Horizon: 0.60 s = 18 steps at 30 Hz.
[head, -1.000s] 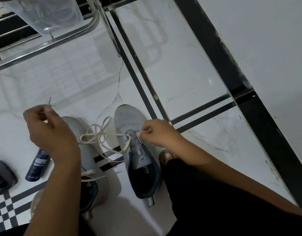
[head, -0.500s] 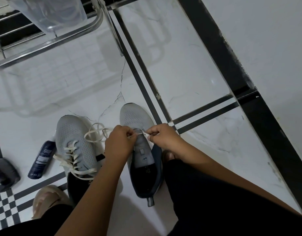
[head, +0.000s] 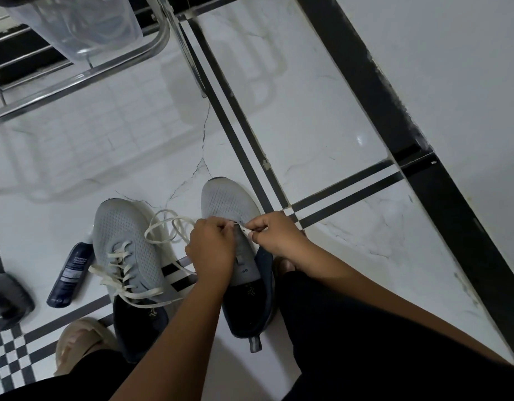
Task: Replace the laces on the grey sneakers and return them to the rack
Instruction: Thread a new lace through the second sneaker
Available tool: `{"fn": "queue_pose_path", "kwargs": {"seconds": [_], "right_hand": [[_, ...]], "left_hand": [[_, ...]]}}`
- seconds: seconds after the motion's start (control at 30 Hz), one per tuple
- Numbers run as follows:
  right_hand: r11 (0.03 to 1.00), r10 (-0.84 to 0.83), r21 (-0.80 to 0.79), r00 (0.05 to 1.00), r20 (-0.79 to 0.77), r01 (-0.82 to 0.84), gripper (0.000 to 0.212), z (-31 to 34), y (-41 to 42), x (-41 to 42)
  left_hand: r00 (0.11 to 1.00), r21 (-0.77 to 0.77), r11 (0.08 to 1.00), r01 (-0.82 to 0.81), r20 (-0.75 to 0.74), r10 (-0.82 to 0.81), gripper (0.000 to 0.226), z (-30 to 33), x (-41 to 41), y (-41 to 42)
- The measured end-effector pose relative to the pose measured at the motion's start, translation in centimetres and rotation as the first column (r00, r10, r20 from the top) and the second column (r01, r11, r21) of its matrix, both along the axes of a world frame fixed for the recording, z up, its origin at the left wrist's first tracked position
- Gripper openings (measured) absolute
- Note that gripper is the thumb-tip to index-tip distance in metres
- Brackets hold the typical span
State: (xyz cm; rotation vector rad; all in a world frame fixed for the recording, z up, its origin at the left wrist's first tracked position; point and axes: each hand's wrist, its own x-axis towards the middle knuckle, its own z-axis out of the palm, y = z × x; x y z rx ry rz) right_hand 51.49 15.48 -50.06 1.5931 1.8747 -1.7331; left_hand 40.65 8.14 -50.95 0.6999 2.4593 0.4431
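Observation:
Two grey sneakers stand side by side on the white floor, toes pointing away from me. The left sneaker [head: 125,241] has cream laces threaded through it, ends loose. The right sneaker [head: 227,201] shows a bare tongue. A cream lace [head: 166,227] loops between the two shoes. My left hand [head: 211,247] and my right hand [head: 274,234] meet over the right sneaker's lower eyelets, both pinching the lace near its tip. The eyelets under my fingers are hidden.
A chrome shoe rack [head: 76,79] stands at the top left with a clear plastic tub [head: 76,24] on it. A dark blue spray bottle [head: 70,273] lies left of the sneakers, beside a dark object [head: 6,299]. My sandalled foot [head: 79,340] rests at lower left. A black-edged wall [head: 423,82] runs along the right.
My left hand came from far left, where it held the lace end up, over to the right sneaker and now pinches the lace beside my right hand. The left sneaker's laces are uncovered.

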Motion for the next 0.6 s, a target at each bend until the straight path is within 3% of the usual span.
{"fn": "queue_pose_path", "kwargs": {"seconds": [0.07, 0.17, 0.3, 0.4, 0.47, 0.6], "right_hand": [[1.000, -0.005, -0.010, 1.000, -0.001, 0.005, 0.030, -0.1, 0.0, 0.0], [1.000, -0.017, -0.024, 1.000, 0.000, 0.017, 0.030, -0.3, 0.0, 0.2], [0.998, -0.029, -0.049, 1.000, -0.008, 0.028, 0.029, -0.6, 0.0, 0.3], [0.999, -0.003, -0.038, 1.000, -0.002, 0.003, 0.029, -0.7, 0.0, 0.2], [1.000, 0.009, -0.022, 1.000, 0.006, -0.009, 0.030, -0.6, -0.1, 0.1], [1.000, 0.014, -0.027, 1.000, -0.001, -0.014, 0.030, -0.6, 0.0, 0.3]], "left_hand": [[0.990, 0.008, 0.991, -0.133, 0.041, 0.132, 0.017, -0.1, 0.5, -0.1], [0.979, 0.006, 0.984, -0.176, 0.110, 0.174, 0.012, 0.2, 0.5, 0.2], [0.999, -0.073, 0.997, 0.032, -0.010, -0.032, 0.012, 0.5, -0.1, 0.3], [0.954, -0.169, 0.959, 0.228, -0.157, -0.254, 0.017, 0.5, 0.4, 0.1], [0.945, -0.175, 0.954, 0.242, -0.180, -0.273, 0.019, 0.3, 0.7, 0.0], [0.977, -0.085, 0.988, 0.130, -0.159, -0.143, 0.016, 0.0, 1.4, -0.3]]}}
